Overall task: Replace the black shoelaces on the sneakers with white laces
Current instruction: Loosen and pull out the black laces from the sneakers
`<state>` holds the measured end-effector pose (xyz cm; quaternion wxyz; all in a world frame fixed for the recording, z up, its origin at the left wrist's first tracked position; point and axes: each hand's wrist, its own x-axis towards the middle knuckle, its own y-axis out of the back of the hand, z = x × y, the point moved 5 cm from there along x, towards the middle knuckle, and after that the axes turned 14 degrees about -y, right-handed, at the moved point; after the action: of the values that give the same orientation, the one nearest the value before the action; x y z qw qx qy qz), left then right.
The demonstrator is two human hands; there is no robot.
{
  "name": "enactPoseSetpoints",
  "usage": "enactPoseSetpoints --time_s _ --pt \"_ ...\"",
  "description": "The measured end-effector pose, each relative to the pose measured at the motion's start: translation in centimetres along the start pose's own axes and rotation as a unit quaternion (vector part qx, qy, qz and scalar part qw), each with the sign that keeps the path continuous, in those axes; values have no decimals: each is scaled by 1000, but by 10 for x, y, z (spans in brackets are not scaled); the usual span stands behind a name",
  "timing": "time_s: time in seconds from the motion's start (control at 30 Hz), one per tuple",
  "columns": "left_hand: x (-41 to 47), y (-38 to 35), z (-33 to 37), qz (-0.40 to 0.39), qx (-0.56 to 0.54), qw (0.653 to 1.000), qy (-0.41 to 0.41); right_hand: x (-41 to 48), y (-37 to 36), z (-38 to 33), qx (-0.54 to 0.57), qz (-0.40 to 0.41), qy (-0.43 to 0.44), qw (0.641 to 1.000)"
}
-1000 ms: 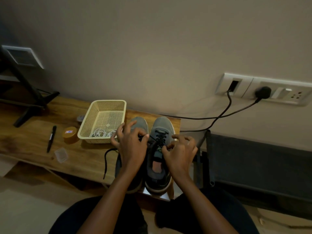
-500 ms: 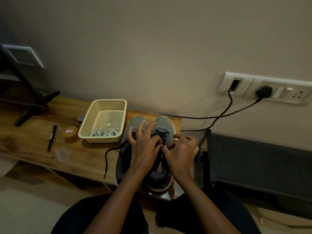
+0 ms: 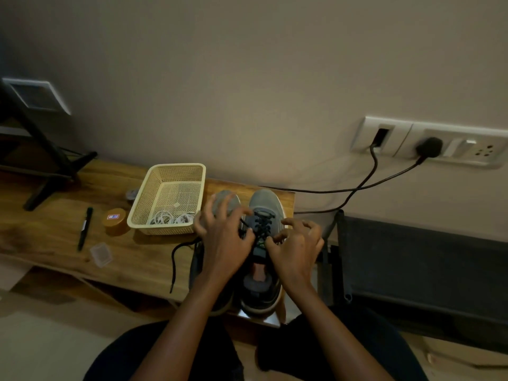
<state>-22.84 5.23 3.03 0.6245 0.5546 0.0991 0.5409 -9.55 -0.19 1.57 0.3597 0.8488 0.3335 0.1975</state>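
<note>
Since half a sec ago the left hand [image 3: 224, 240] has slid a little toward 11 o'clock & its fingers have fanned wider. The right hand [image 3: 298, 251] has barely shifted.

Both forearms come up from 6 o'clock, backs of the hands to the camera. The left hand hangs over the left sneaker [image 3: 235, 198], w/ three fingers splayed & motion-blurred above its grey toe. Its thumb & forefinger close on a strand of the black lace [image 3: 262, 224] that runs off the eyelets of the right sneaker [image 3: 264, 202].

The right hand sits at that shoe's 3 o'clock side, fingers curled claw-like. Its forefinger tip & thumb are at the lacing just above the tongue; can't tell whether they hold a strand.

The pair stands side by side, toes to 12, heels at the near edge of the wooden table [image 3: 55, 235]. A loose black lace [image 3: 173, 259] trails from the left sneaker toward 9 o'clock & droops over the table edge.

A cream basket [image 3: 178, 166] sits just beside the left toe at 10 o'clock, w/ white laces [image 3: 170, 218] coiled in its near end. Further toward 9 lie an orange round tin [image 3: 115, 220], a black marker [image 3: 85, 228] & a small clear case [image 3: 101, 254].
</note>
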Motion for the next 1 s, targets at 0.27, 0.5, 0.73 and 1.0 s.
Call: enactPoseSetpoints --time_s 0.27,0.5,0.73,1.0 --pt "-3 -19 14 -77 87 990 -75 -3 2 -3 -6 7 1 1000" --pt "1 2 3 -27 36 999 13 -5 1 -4 -13 21 9 1000" --pt "-1 26 -28 49 0 987 155 -5 -1 -2 -5 15 9 1000" --pt "-3 -10 10 -121 59 989 -55 -3 0 -2 3 22 11 1000"
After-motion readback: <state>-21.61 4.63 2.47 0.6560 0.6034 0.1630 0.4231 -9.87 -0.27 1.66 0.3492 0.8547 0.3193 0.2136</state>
